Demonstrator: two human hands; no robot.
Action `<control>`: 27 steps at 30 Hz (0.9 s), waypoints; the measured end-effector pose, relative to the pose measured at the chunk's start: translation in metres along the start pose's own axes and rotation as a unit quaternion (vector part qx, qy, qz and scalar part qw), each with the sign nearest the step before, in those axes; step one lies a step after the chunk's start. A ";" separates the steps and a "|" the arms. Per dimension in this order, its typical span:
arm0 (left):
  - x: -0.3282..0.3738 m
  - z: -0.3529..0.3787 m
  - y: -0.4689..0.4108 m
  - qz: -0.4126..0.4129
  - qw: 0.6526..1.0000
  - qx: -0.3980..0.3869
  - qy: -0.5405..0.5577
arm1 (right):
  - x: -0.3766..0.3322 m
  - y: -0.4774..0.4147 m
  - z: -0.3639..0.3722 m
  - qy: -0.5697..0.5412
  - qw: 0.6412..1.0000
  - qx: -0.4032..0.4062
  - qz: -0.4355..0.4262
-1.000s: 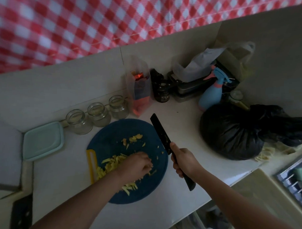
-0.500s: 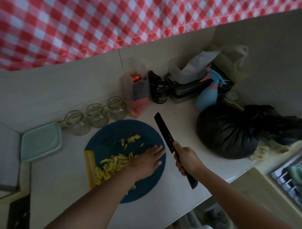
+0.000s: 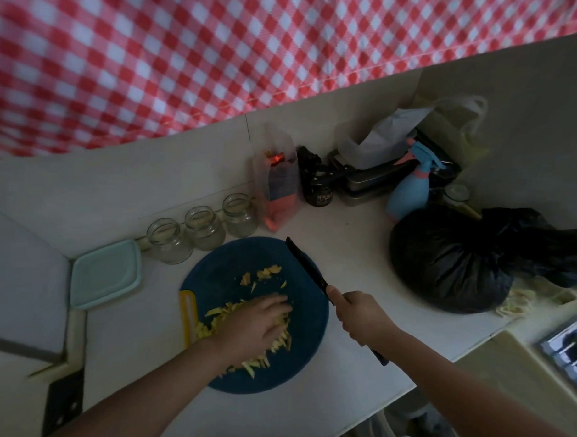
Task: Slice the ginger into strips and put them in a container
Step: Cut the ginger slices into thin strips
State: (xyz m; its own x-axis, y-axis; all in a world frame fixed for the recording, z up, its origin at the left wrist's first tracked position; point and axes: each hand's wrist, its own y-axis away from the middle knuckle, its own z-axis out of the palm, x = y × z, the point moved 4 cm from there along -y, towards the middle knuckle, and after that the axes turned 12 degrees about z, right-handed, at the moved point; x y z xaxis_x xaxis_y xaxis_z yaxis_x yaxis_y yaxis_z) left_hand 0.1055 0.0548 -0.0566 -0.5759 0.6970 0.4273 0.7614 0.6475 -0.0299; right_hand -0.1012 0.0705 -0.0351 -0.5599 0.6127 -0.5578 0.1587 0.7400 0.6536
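A round blue cutting board [image 3: 304,346] with a yellow handle tab on its left edge lies on the pale counter [image 3: 355,240]. On it the ginger strips [image 3: 219,313] form a loose yellow pile across the left and middle of the board, and a few smaller ginger pieces [image 3: 268,272] sit apart toward the far side. The left hand [image 3: 255,320] lies on top of the pile, palm down, with its fingers bent into the strips; whether it actually pinches any of them cannot be told, since the hand covers them. The right hand [image 3: 359,315] is wrapped firmly round the handle of a dark knife [image 3: 306,269], held just off the board's right edge. The blade points away and to the left, its tip over the board's far rim, and the butt of the handle sticks out below the fist. A pale green container [image 3: 105,274] with its lid on rests on the counter to the left of the board, well apart from the strips. Three glass jars [image 3: 203,228] stand in a row along the wall behind the board. To the right sits a tied black bag [image 3: 449,260], with a blue spray bottle [image 3: 409,191] behind it, and a red-and-white checked cloth [image 3: 188,51] hangs above the counter.
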 end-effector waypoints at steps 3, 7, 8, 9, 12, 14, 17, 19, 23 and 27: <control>0.002 -0.029 0.007 -0.034 0.987 0.153 -0.025 | -0.011 0.002 0.002 0.213 0.970 0.069 -0.097; 0.013 -0.038 0.013 0.004 0.984 0.152 -0.093 | -0.028 0.011 0.008 0.425 0.881 0.072 -0.194; 0.017 -0.031 0.011 0.009 0.989 0.107 -0.106 | -0.033 0.015 0.010 0.452 0.864 0.065 -0.213; 0.022 -0.026 0.008 0.008 0.991 0.061 -0.121 | -0.038 0.018 0.012 0.472 0.848 0.061 -0.231; 0.032 -0.010 -0.003 -0.008 0.989 -0.036 -0.141 | -0.049 0.027 0.019 0.505 0.817 0.062 -0.271; 0.031 -0.003 -0.005 -0.024 0.988 -0.059 -0.143 | -0.053 0.031 0.022 0.505 0.810 0.067 -0.291; 0.017 0.007 0.002 -0.034 0.990 -0.024 -0.135 | -0.053 0.032 0.021 0.509 0.801 0.070 -0.309; 0.004 0.010 0.011 -0.050 0.989 -0.009 -0.140 | -0.049 0.031 0.016 0.509 0.799 0.069 -0.314; -0.023 0.018 0.032 -0.087 0.987 -0.020 -0.134 | -0.033 0.028 -0.003 0.509 0.802 0.086 -0.300; -0.026 0.015 0.040 -0.093 0.989 0.002 -0.116 | -0.018 0.022 -0.025 0.485 0.823 0.108 -0.274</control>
State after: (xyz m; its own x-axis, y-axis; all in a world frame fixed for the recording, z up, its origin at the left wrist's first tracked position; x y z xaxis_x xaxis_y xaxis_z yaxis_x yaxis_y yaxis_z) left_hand 0.1463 0.0673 -0.0819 -0.7591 0.6172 0.2071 0.6349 0.7721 0.0264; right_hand -0.1077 0.0686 0.0017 -0.9648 -0.2629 0.0014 -0.2524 0.9277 0.2752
